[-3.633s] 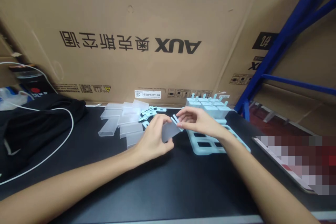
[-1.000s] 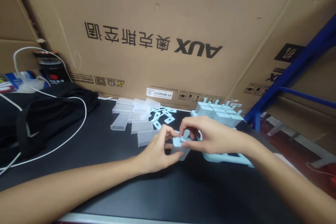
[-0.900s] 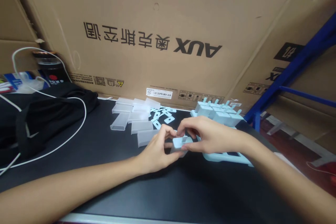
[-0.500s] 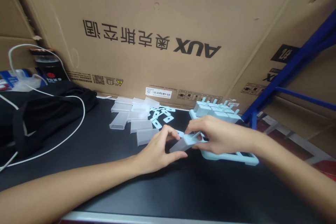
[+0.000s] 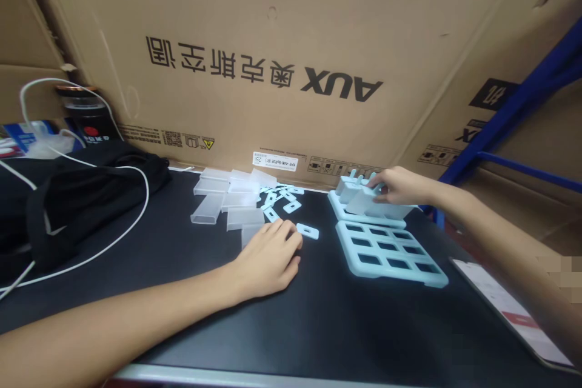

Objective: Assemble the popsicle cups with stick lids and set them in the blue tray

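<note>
My right hand [image 5: 398,187] reaches to the far right and is closed on a frosted ice-pop mould with a pale blue lid [image 5: 361,200], set among the other lidded moulds in the far pale blue tray [image 5: 339,206]. My left hand [image 5: 268,254] lies on the black table with its fingers curled over a frosted mould cup [image 5: 249,232]; the grip itself is hidden. A loose blue lid [image 5: 308,231] lies just right of its fingertips. The near blue tray [image 5: 391,251] shows open slots.
Several frosted mould cups [image 5: 227,197] and blue lids [image 5: 277,197] lie at the table's back. A black bag [image 5: 68,200] with a white cable [image 5: 122,227] sits at left. A large cardboard box [image 5: 273,60] stands behind, blue racking [image 5: 509,115] at right, a card [image 5: 504,303] near right.
The two hands, which held one mould and lid together in front of me, have parted. My right hand carried the lidded mould back to the far tray; my left hand dropped to the table.
</note>
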### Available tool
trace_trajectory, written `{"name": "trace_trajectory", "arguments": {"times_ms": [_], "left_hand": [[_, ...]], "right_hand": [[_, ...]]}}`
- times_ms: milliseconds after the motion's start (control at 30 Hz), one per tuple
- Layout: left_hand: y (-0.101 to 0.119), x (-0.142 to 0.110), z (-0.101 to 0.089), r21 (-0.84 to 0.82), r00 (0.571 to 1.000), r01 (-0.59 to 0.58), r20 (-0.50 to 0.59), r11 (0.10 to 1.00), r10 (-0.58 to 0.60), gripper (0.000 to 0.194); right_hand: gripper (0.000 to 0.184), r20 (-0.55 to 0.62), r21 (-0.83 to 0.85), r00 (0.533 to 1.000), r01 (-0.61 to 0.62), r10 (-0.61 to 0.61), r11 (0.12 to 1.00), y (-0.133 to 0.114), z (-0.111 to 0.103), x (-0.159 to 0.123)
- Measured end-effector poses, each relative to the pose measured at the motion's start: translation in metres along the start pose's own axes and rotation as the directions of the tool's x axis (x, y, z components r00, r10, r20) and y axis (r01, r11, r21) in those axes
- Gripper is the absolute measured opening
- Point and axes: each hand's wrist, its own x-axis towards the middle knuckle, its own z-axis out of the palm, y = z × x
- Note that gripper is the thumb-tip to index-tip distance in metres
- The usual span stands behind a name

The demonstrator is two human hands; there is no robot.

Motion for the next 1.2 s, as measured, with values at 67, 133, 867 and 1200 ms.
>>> {"name": "trace_trajectory", "arguments": {"times_ms": [67, 133, 867, 1200], "left_hand": [[0.000, 0.000, 0.000, 0.005, 1.000, -0.027, 0.000, 1.000, 0.027, 0.014], [0.001, 0.001, -0.001, 0.040, 0.999, -0.037, -0.007, 0.998, 0.038, 0.016], [-0.019, -0.010, -0.043, 0.202, 0.985, 0.040, 0.156, 0.979, -0.072, 0.036], [-0.023, -0.005, -0.031, -0.506, 0.990, 0.138, 0.103, 0.852, -0.100, 0.058]], "right_hand": [[0.032, 0.005, -0.009, 1.000, -0.004, 0.004, 1.000, -0.002, 0.005, 0.004], [0.034, -0.002, -0.020, 1.000, -0.005, 0.005, 1.000, -0.004, 0.009, 0.009], [0.029, -0.300, 0.176, 0.922, 0.305, -0.244, 0.936, -0.125, 0.041, 0.000], [0.016, -0.299, 0.563, 0.939, 0.319, -0.172, 0.762, -0.143, 0.067, 0.008]]}}
